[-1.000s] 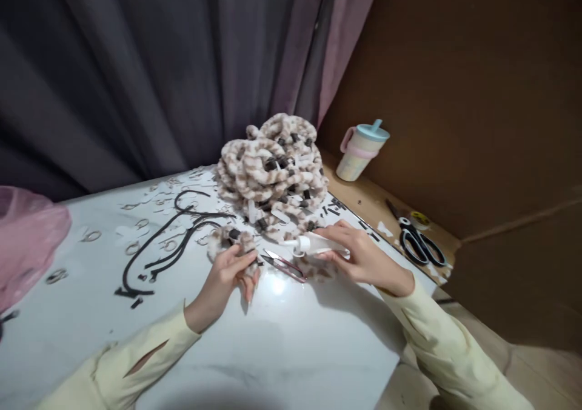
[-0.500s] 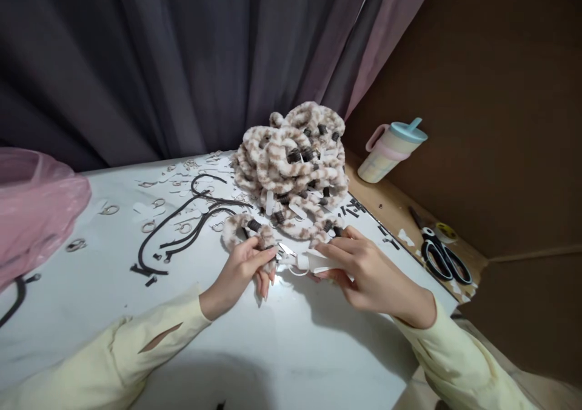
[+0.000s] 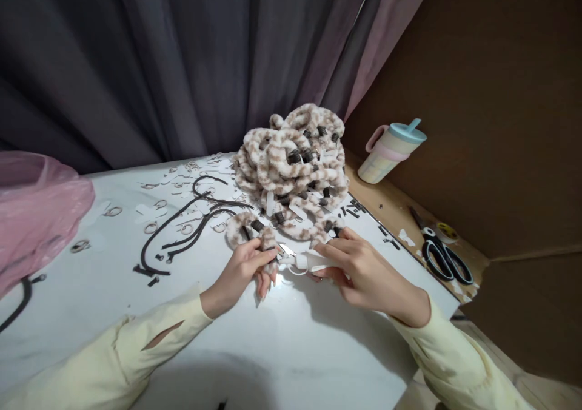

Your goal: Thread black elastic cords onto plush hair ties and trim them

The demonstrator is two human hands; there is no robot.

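My left hand is closed, its thumb and fingers pinching the end of a brown-and-white striped plush cord. In my right hand is a white bottle with a narrow tip and a thin looped strap, like a glue bottle. Its tip points left and meets the plush end at my left fingertips; whether they touch is too small to tell. A shiny flat piece sticks up just above the tip. Behind both hands rises a heap of similar plush cords with black coiled bands and white tags.
Dark cords and several metal rings lie on the white table at left. A pink plastic bag is at the left edge. Scissors, tape and a lidded cup stand or lie right.
Both hands keep their hold and nearly the same place. The view has shifted very slightly.
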